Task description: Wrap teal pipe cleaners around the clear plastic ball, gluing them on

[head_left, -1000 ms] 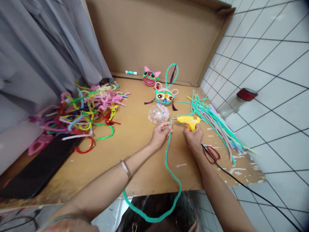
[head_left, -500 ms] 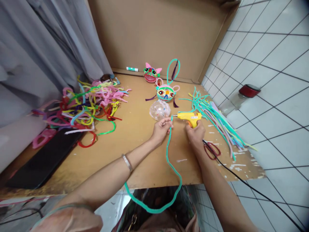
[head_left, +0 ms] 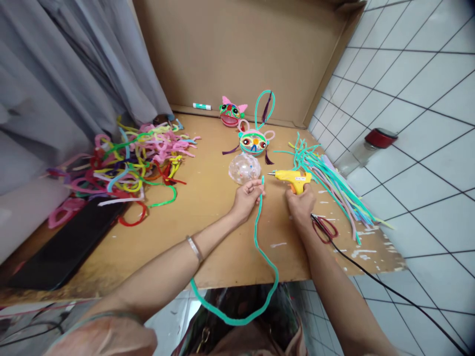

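My left hand (head_left: 247, 199) pinches a long green pipe cleaner (head_left: 256, 232) close to its upper tip, which sticks up above the fingers. The rest of it hangs down in a loop past the table edge and passes under my left forearm. In my right hand (head_left: 301, 203) is a yellow glue gun (head_left: 293, 178), its nozzle pointing left and a short gap from the tip. A clear plastic ball (head_left: 244, 168) sits just beyond my left fingers. Behind it stands a decorated ball (head_left: 254, 142) with a face, pink ears, tassels and a green loop.
Mixed pipe cleaners (head_left: 137, 153) are heaped at left, by a black flat object (head_left: 67, 247). Straighter pipe cleaners (head_left: 334, 183) lie at right near red-handled scissors (head_left: 325, 230) and a jar with a red lid (head_left: 380, 139). A second face ball (head_left: 230, 116) and a glue stick (head_left: 202, 106) are at the back.
The glue gun's nozzle has drawn back slightly to the right, away from the pipe cleaner's tip. My left hand keeps its pinch in nearly the same place.
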Action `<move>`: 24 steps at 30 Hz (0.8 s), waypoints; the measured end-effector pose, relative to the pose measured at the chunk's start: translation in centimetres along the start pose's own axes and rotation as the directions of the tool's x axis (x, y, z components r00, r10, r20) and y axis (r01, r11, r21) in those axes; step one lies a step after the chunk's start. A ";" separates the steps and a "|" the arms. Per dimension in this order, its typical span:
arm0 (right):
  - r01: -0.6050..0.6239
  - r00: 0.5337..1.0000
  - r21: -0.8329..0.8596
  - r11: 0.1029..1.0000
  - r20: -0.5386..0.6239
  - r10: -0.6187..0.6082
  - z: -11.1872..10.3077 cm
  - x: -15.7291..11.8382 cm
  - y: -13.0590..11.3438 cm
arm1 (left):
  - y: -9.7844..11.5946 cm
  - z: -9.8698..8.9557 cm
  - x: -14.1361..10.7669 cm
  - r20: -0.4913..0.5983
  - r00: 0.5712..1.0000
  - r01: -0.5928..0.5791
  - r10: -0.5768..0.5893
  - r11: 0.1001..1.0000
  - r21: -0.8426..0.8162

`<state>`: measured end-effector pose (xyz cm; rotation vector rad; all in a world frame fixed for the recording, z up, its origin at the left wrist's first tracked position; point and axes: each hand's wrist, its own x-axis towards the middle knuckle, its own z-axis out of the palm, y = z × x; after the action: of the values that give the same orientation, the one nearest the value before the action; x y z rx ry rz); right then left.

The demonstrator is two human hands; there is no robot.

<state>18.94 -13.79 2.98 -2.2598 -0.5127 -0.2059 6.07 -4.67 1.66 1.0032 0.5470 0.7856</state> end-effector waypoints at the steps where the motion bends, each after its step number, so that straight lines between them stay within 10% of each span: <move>1: 0.004 1.000 0.003 1.000 0.002 -0.004 0.0 -0.1 -0.1 | 0.0 0.0 0.0 0.003 1.000 -0.004 0.004 1.000 -0.001; 24: 0.033 0.998 -0.070 0.997 0.055 -0.029 0.2 -0.8 -0.5 | -0.2 -0.1 0.1 0.001 1.000 -0.023 0.023 1.000 -0.009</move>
<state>18.01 -13.55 2.97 -2.3327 -0.5778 -0.1813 6.18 -4.58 1.46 1.0030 0.5318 0.8074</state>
